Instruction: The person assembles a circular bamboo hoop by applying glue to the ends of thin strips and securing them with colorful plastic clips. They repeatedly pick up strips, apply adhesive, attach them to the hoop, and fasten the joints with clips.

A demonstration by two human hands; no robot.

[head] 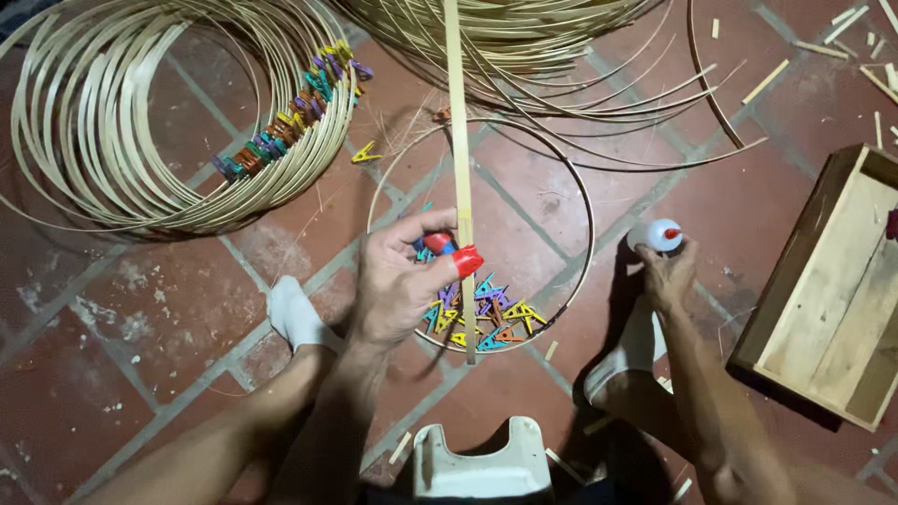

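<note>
Craft workshop floor: stacked bamboo hoops [140, 122], scattered offcuts [767, 82], red tile floor [112, 374].

One package shows: a small white plastic squeeze bottle with a red cap [660, 235], standing upright on the red tile floor [140, 355] right of the hoop, gripped by the right hand [668, 277]. No labels, signs or screens appear.
</note>
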